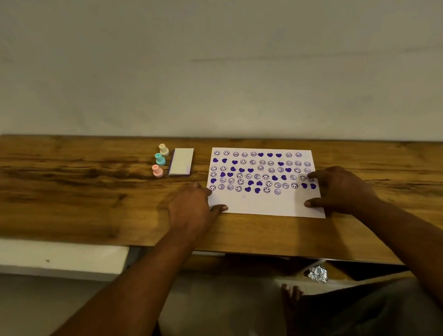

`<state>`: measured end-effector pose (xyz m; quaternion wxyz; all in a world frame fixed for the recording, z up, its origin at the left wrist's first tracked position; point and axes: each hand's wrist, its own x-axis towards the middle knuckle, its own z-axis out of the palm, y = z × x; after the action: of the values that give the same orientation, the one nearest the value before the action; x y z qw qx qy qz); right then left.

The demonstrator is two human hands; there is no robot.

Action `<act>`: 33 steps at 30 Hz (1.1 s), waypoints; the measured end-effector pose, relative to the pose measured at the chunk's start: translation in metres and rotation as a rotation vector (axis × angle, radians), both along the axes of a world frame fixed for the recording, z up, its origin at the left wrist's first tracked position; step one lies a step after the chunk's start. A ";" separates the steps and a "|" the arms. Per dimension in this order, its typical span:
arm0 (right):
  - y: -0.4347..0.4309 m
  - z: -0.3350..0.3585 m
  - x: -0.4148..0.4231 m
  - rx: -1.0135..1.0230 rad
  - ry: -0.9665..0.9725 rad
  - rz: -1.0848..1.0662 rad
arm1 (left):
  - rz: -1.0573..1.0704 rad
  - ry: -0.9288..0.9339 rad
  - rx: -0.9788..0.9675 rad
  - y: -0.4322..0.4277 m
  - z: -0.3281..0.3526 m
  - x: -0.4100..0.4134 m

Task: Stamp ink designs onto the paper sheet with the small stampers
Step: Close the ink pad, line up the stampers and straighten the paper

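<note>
A white paper sheet (260, 203) lies on the wooden table, covered with several rows of purple smiley and heart prints; its near strip is blank. My left hand (191, 207) rests on the sheet's left edge, thumb on the near left corner. My right hand (341, 190) rests on the right edge, fingers spread, thumb on the near right corner. Neither hand holds a stamper. Three small stampers stand upright in a line left of the sheet: cream (163, 149), teal (159, 159), pink (157, 170). A closed ink pad (181, 161) lies beside them.
The wooden table (71, 195) runs left to right against a pale wall. A white ledge (55, 256) sits lower at the left. Under the table's near edge lie a crumpled foil ball (317, 274) and a bare foot (291, 292).
</note>
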<state>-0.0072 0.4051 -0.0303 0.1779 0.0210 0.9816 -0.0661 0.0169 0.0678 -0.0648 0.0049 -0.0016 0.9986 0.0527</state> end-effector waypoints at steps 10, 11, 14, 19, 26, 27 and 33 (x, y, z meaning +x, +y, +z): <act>-0.004 0.006 -0.001 -0.023 0.002 -0.007 | 0.000 0.019 0.017 -0.001 -0.002 -0.002; -0.004 0.008 -0.002 -0.041 0.006 -0.014 | -0.001 0.019 0.021 -0.002 -0.002 -0.002; -0.003 0.015 -0.004 -0.061 0.128 -0.035 | -0.005 0.040 0.047 -0.004 -0.002 -0.004; -0.028 0.015 -0.006 -0.027 0.415 0.090 | -0.001 0.109 0.127 -0.005 0.001 -0.007; -0.073 -0.017 -0.029 -0.094 0.538 0.077 | -0.034 0.163 0.236 -0.002 -0.012 -0.008; -0.076 -0.023 -0.034 -0.098 0.552 0.066 | -0.038 0.170 0.249 -0.001 -0.014 -0.010; -0.093 -0.057 -0.057 -0.177 0.557 -0.024 | -0.013 0.227 0.329 -0.001 -0.030 -0.030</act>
<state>-0.0643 0.3119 -0.0874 -0.0982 -0.0018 0.9827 -0.1570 -0.0130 0.0667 -0.0952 -0.1074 0.0117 0.9706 0.2151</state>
